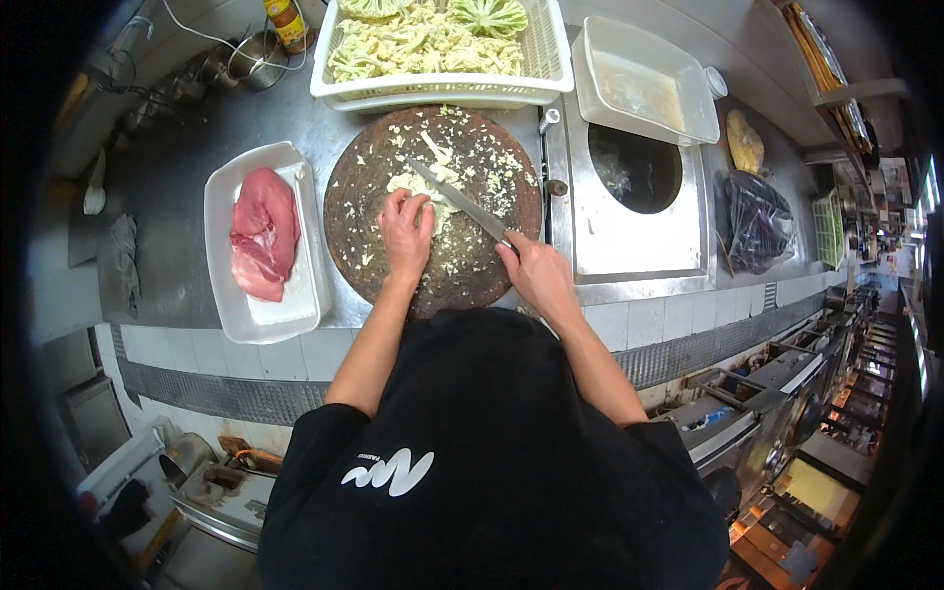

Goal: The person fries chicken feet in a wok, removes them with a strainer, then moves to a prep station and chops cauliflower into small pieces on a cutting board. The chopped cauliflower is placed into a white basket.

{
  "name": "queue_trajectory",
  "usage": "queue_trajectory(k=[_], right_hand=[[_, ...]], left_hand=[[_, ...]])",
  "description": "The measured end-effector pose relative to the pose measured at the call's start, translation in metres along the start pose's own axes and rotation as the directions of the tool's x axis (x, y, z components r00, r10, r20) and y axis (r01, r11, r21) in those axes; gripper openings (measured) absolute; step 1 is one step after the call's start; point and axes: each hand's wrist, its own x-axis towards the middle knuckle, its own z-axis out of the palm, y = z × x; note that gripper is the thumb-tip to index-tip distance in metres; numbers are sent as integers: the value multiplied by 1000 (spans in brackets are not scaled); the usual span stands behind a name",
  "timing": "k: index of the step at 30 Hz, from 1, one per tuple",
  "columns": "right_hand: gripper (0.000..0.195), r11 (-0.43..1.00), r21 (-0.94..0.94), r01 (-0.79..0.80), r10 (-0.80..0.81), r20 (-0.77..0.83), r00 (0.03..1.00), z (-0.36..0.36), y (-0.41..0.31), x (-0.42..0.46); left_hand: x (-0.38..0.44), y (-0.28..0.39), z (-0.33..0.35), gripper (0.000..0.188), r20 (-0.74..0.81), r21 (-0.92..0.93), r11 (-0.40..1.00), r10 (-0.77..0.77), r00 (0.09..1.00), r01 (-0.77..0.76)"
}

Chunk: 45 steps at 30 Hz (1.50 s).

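On a round wooden chopping block (354,214) strewn with small crumbs lie pieces of cauliflower (444,214). My left hand (407,228) rests its fingers on the near left side of these pieces, pressing on them. A knife (472,209) is gripped by its handle in my right hand (540,273); its blade points up and left across the cauliflower, close to my left fingertips. Behind the block, a white plastic basket (450,86) holds many cut cauliflower florets (420,48). What lies under the left palm is hidden.
Left of the block, a white tub (317,295) holds raw meat (265,232). To the right are a steel counter section with a round opening (638,169), an empty translucent tub (641,81) and a dark plastic bag (758,221). Pots and a bottle (286,26) stand at the back left.
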Motion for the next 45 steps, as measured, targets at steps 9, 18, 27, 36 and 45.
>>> queue_trajectory(k=[9, 18, 27, 36, 45], right_hand=[[37, 907, 402, -130, 137, 11, 991, 13, 41, 28], [32, 983, 171, 63, -74, 61, 995, 9, 16, -47], [31, 988, 99, 115, -117, 6, 993, 9, 20, -46], [33, 977, 101, 186, -186, -2, 982, 23, -20, 15], [35, 990, 95, 107, -112, 46, 993, 16, 27, -7]], left_hand=[[-7, -1, -16, 21, 17, -66, 996, -64, 998, 65], [-9, 4, -19, 20, -4, -70, 998, -3, 1000, 3], [-10, -1, -9, 17, -51, -117, 993, -4, 999, -2], [-12, -8, -4, 18, -48, -116, 993, -19, 999, 14], [-9, -4, -9, 15, -40, -155, 987, -38, 998, 32]])
